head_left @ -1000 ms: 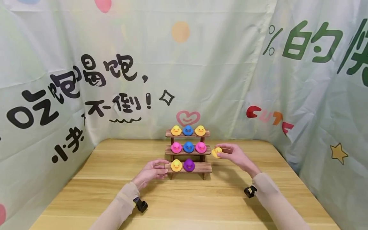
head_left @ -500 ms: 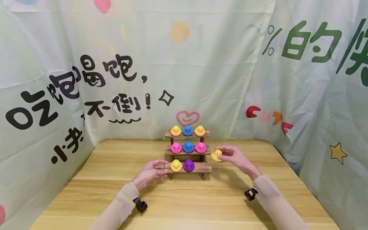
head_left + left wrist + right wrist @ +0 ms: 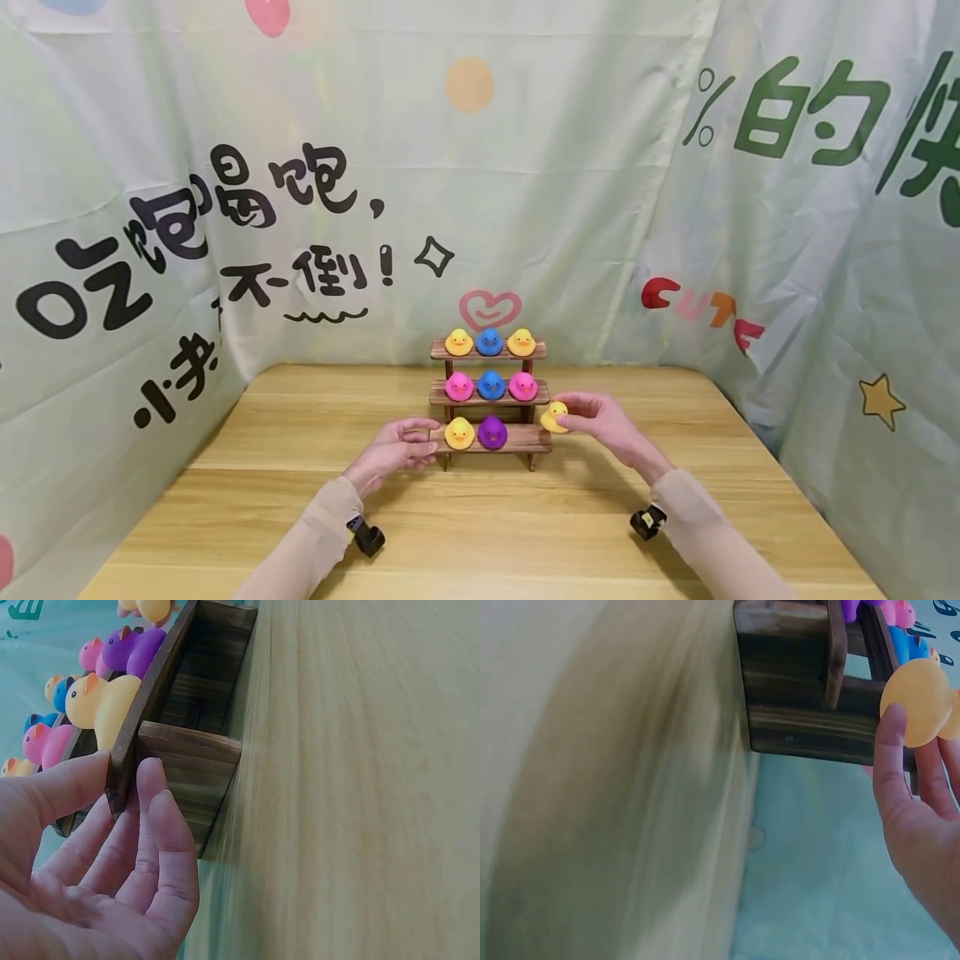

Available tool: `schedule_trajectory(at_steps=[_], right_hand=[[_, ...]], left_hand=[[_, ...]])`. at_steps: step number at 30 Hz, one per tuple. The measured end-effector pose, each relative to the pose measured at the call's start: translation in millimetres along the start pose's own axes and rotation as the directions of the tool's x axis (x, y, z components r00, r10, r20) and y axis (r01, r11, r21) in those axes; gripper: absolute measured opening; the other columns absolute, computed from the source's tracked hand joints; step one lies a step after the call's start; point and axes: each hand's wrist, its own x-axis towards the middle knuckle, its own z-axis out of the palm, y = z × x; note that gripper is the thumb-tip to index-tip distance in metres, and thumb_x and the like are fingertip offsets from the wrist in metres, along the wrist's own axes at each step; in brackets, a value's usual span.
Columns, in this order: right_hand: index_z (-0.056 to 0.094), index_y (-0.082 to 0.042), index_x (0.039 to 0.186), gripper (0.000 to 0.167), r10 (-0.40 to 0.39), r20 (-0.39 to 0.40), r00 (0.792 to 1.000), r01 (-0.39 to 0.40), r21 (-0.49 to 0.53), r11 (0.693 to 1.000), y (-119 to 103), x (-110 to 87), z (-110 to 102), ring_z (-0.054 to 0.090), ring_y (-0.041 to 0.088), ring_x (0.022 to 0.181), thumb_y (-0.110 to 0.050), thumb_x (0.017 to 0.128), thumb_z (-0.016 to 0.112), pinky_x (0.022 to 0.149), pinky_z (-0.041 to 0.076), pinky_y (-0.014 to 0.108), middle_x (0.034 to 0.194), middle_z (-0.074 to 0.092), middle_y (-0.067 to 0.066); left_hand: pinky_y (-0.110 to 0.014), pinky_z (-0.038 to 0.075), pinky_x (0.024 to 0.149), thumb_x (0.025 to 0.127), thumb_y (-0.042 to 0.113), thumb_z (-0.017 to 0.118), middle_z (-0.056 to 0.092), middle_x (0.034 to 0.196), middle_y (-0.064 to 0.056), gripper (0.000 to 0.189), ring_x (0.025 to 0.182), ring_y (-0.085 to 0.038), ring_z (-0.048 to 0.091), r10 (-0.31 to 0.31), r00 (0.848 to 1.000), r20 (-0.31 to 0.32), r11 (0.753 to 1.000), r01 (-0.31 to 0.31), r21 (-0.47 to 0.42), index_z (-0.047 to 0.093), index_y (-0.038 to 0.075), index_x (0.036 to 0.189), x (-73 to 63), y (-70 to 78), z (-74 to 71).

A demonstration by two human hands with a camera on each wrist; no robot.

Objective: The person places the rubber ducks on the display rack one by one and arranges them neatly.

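Observation:
A three-tier wooden shelf (image 3: 517,439) bears small rubber ducks. My left hand (image 3: 395,454) pinches the left end of its lowest board, thumb on top and fingers beneath, as the left wrist view shows. On that board sit a yellow duck (image 3: 459,433) and a purple duck (image 3: 492,433). My right hand (image 3: 611,425) holds another yellow rubber duck (image 3: 555,417) between thumb and fingers, just above the right end of the lowest board. In the right wrist view this duck (image 3: 917,701) overlaps the shelf's end.
On the middle tier a blue duck (image 3: 491,385) sits between two pink ducks (image 3: 459,386). The top tier has a blue duck (image 3: 490,342) between two yellow ones. The shelf stands on a wooden table (image 3: 487,533), with a printed cloth (image 3: 375,100) hanging behind and at the sides.
My right hand has moved down and left with the yellow duck, from beside the middle tier to the lowest board's right end. The left hand stays in place on the shelf.

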Motion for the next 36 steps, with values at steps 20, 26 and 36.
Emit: schedule_trajectory(at_steps=[20,26,36], right_hand=[[0.055,0.006,0.132,0.051,0.088,-0.158,0.983,-0.083,0.040,0.996,3,0.4,35,0.064,0.006,0.100,-0.016,0.090,0.072,0.090,0.055,0.021,0.115,0.070,0.001],[0.055,0.005,0.132,0.053,0.075,-0.150,0.986,-0.075,0.006,0.997,0,1.6,44,0.063,0.009,0.104,-0.017,0.088,0.074,0.089,0.055,0.019,0.127,0.065,0.015],[0.055,0.005,0.133,0.054,0.084,-0.138,0.987,-0.082,0.021,0.996,7,3.8,50,0.061,0.014,0.108,-0.016,0.087,0.075,0.085,0.056,0.020,0.123,0.068,0.008]], left_hand=[[-0.031,0.062,0.072,0.090,0.004,0.068,0.068,0.102,-0.008,0.044,0.082,-0.018,0.069,0.006,1.000,0.006,1.000,-0.006,-0.008,0.055,0.001,0.132,3.3,-0.8,-0.9],[-0.031,0.062,0.073,0.090,0.006,0.069,0.068,0.103,-0.008,0.044,0.083,-0.018,0.070,0.007,1.000,0.003,1.000,-0.007,0.002,0.055,0.002,0.132,2.9,-2.5,-1.7],[-0.032,0.062,0.073,0.090,0.004,0.068,0.069,0.103,-0.007,0.044,0.085,-0.020,0.070,0.008,1.000,-0.001,1.000,-0.008,-0.015,0.055,0.002,0.131,1.5,-2.5,0.2]])
